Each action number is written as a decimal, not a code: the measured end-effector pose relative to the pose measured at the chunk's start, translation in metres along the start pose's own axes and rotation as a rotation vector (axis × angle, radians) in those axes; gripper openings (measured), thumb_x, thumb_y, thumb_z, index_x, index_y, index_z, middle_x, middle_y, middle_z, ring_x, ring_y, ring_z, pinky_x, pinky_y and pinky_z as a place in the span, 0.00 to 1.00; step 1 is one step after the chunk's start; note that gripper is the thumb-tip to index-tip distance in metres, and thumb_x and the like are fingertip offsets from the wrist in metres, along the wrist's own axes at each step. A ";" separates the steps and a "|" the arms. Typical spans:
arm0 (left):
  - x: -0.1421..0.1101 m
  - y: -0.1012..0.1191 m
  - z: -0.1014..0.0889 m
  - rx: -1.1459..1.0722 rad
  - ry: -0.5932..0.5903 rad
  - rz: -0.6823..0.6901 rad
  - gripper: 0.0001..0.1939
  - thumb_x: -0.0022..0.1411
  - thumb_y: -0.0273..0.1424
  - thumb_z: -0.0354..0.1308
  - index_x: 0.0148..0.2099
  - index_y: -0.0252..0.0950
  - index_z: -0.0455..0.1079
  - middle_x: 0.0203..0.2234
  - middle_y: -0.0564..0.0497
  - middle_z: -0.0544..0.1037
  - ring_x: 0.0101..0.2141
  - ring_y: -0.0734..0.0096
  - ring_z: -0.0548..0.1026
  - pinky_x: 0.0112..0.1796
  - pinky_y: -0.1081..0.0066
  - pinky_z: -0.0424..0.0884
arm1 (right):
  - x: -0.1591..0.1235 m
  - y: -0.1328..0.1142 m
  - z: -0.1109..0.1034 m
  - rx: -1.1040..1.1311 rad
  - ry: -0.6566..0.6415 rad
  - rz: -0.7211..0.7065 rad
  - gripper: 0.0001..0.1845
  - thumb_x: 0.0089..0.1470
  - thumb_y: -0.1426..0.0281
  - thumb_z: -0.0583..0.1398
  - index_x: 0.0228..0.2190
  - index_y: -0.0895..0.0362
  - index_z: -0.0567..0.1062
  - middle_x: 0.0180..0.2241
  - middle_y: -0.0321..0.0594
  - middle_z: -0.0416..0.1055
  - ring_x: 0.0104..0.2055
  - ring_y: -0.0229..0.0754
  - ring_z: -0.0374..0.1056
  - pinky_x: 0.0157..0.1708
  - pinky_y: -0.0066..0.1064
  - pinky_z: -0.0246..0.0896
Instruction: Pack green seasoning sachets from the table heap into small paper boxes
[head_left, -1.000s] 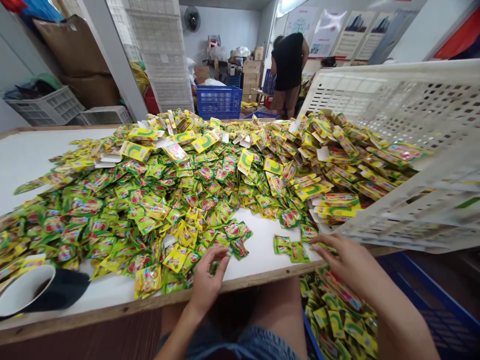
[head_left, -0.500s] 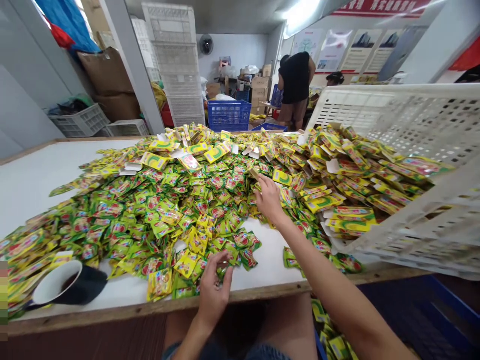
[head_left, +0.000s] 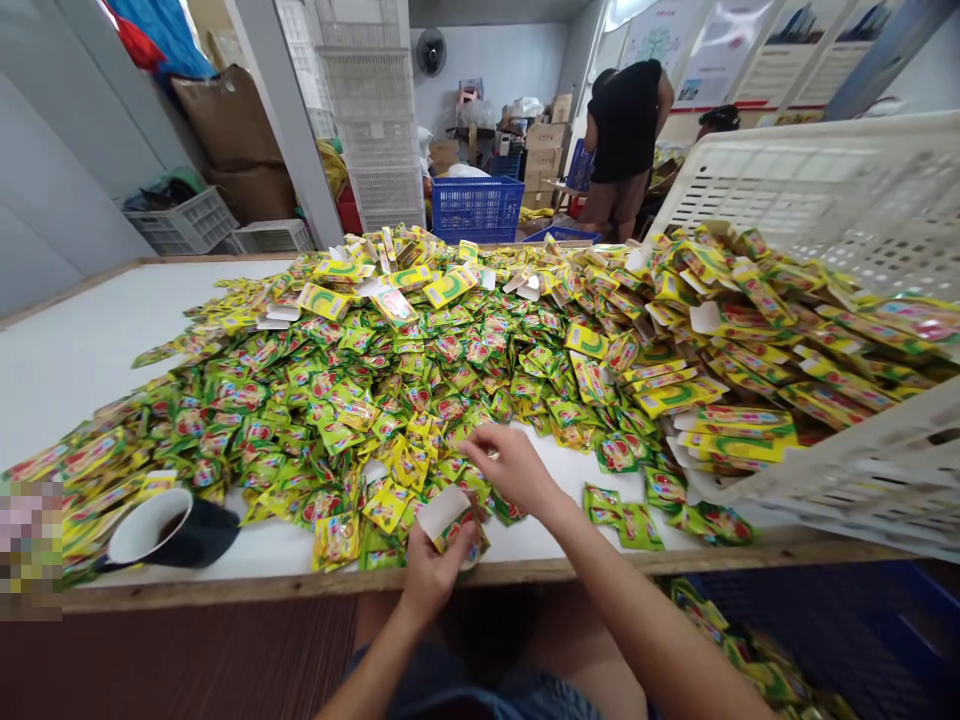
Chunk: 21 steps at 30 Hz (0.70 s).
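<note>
A wide heap of small green and yellow sachets [head_left: 390,370] covers the white table [head_left: 82,350]. At the near edge my left hand [head_left: 435,570] is closed on a small white card with a sachet against it [head_left: 448,515]. My right hand [head_left: 510,465] hovers just above and to the right of the card, fingers curled over the sachets at the heap's near rim; whether it holds one I cannot make out. Yellow-green carded packs [head_left: 720,400] spill from a tipped white crate [head_left: 847,210] on the right.
A dark cup with a white inside [head_left: 169,530] lies on its side at the near left. Below the table on the right a blue crate [head_left: 810,640] holds more packs. A person in black [head_left: 626,130] stands at the back by a blue basket [head_left: 476,205] and stacked white crates [head_left: 375,120].
My right hand drew back from the middle of the heap to the near edge beside my left hand. My left hand now holds a white card that it did not show before.
</note>
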<state>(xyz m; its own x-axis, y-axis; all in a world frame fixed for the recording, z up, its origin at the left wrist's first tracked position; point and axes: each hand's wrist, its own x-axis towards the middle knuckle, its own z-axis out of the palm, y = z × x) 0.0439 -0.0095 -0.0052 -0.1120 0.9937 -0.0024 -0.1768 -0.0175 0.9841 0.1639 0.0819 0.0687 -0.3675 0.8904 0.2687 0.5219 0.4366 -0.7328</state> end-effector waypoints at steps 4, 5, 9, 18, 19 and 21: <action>-0.003 0.005 0.001 -0.020 0.024 0.056 0.20 0.52 0.37 0.62 0.44 0.30 0.72 0.35 0.41 0.79 0.38 0.59 0.77 0.41 0.65 0.72 | 0.034 0.022 0.036 -0.128 0.086 0.074 0.07 0.46 0.69 0.64 0.20 0.57 0.74 0.25 0.40 0.71 0.31 0.41 0.64 0.34 0.31 0.54; -0.002 0.005 0.000 -0.019 0.016 0.066 0.19 0.52 0.37 0.61 0.44 0.29 0.71 0.35 0.41 0.79 0.38 0.59 0.77 0.41 0.66 0.72 | 0.038 0.025 0.040 -0.121 0.075 0.065 0.08 0.44 0.70 0.66 0.19 0.57 0.74 0.25 0.39 0.71 0.32 0.41 0.64 0.35 0.31 0.54; 0.000 0.005 -0.002 -0.070 0.051 0.076 0.18 0.53 0.35 0.61 0.45 0.30 0.70 0.35 0.42 0.79 0.37 0.61 0.77 0.40 0.65 0.72 | 0.035 0.035 0.014 -0.075 0.110 0.066 0.07 0.49 0.70 0.62 0.22 0.57 0.73 0.26 0.36 0.70 0.31 0.37 0.64 0.33 0.29 0.55; 0.009 0.010 0.001 -0.096 -0.057 -0.028 0.18 0.51 0.35 0.62 0.44 0.30 0.71 0.33 0.43 0.79 0.38 0.59 0.77 0.42 0.64 0.71 | -0.044 0.070 -0.063 0.261 -0.128 0.184 0.07 0.52 0.66 0.58 0.27 0.57 0.70 0.22 0.33 0.69 0.25 0.35 0.63 0.25 0.27 0.56; 0.010 0.009 0.001 -0.097 -0.067 -0.036 0.19 0.51 0.35 0.62 0.44 0.30 0.71 0.33 0.43 0.79 0.37 0.59 0.77 0.42 0.63 0.71 | -0.052 0.075 -0.060 0.198 -0.161 0.192 0.06 0.52 0.68 0.58 0.26 0.57 0.71 0.21 0.33 0.68 0.24 0.36 0.63 0.25 0.27 0.56; 0.011 0.007 0.000 -0.095 -0.054 -0.052 0.20 0.51 0.36 0.62 0.45 0.30 0.70 0.34 0.42 0.79 0.38 0.58 0.77 0.42 0.62 0.71 | -0.064 0.082 -0.052 0.063 -0.199 0.210 0.05 0.49 0.70 0.58 0.24 0.56 0.72 0.21 0.34 0.68 0.24 0.37 0.62 0.26 0.29 0.56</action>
<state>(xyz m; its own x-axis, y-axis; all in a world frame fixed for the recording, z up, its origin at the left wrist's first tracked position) 0.0418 0.0015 0.0014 -0.0478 0.9980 -0.0414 -0.2732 0.0268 0.9616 0.2703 0.0676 0.0240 -0.4040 0.9146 -0.0160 0.5555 0.2314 -0.7987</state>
